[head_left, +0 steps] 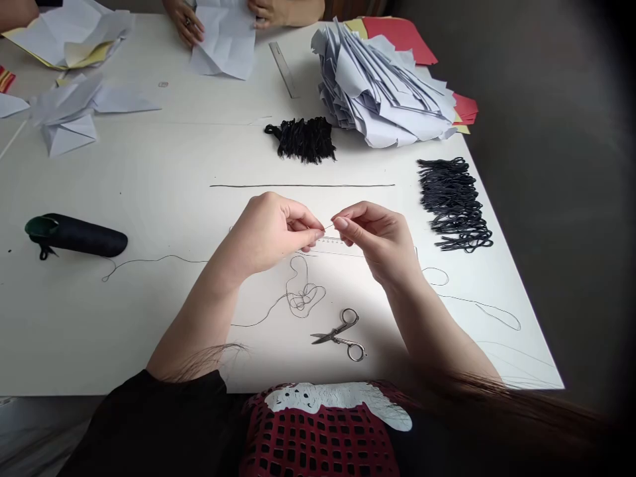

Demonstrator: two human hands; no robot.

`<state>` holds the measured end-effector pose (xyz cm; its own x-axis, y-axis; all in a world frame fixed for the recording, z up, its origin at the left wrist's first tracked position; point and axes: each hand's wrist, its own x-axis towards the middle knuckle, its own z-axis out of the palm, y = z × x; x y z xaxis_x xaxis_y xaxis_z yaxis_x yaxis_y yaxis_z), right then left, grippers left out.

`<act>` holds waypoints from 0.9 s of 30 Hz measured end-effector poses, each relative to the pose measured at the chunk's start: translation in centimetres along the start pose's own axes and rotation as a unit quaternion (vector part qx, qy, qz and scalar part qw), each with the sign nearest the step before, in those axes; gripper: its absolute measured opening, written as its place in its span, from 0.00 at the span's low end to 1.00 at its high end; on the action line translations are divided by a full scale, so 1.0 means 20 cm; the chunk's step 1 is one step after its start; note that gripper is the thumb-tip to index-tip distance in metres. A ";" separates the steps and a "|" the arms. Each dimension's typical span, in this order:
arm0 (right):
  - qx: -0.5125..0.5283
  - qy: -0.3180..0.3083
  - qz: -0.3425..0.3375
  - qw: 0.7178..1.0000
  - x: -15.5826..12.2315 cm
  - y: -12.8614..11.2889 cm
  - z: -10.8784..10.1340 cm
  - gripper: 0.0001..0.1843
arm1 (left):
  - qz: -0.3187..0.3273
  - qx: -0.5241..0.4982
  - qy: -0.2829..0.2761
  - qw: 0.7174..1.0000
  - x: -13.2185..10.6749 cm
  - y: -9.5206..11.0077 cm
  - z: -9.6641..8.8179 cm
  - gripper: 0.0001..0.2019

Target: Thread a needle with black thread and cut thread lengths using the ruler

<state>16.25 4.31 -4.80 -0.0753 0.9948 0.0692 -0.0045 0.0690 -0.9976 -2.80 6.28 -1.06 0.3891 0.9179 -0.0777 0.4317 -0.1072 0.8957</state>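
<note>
The white counter (163, 159) is smooth and pale, bright toward nine o'clock and shadowed at its near edge, six; a few dark specks dot it, and its right edge slants from two o'clock to four. Beyond that edge spreads a dark grey area (536, 165); whether wall or floor, I cannot tell.

At the dial's centre, the left hand (278, 228) and the right hand (375, 238) nearly meet above a ruler (330, 246). Each has thumb and fingers pressed together, pinching a fine dark thread (328, 226) stretched across the short gap between them.

Just past the hands, at twelve, a straight black cord (303, 185) lies crosswise, with a bunch of black cords (305, 140) behind it. At three sits a row of looped black cords (452, 202). A heaped stack of white paper (382, 86) stands at one, red paper (400, 36) showing behind it; a narrow ruler (283, 69) lies to its left. At eleven, a co-worker's hands (268, 12) touch a creased white sheet (226, 40). More folded paper (72, 126) lies at ten, and a black thread spool (87, 235) on its side at nine. Toward six are a loose thread tangle (304, 298) and small metal scissors (340, 334), blades parted.
</note>
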 end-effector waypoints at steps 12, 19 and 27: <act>-0.126 -0.018 -0.110 0.986 -0.05 -0.01 -0.01 0.09 | 0.032 0.042 -0.034 0.998 0.00 0.02 -0.01 0.05; -0.135 0.022 -0.115 0.984 -0.06 0.00 -0.02 0.09 | 0.074 -0.085 -0.016 0.994 0.00 0.04 -0.04 0.05; -0.341 -0.207 -0.070 0.915 -0.19 0.16 0.07 0.10 | 0.024 -0.279 0.220 0.934 0.00 0.03 -0.16 0.08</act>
<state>15.09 0.63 -8.34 -0.4926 0.8689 0.0496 0.5688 0.3645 -0.7373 -5.05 7.47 0.87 -0.0280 0.9986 0.0450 -0.1173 -0.0479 0.9919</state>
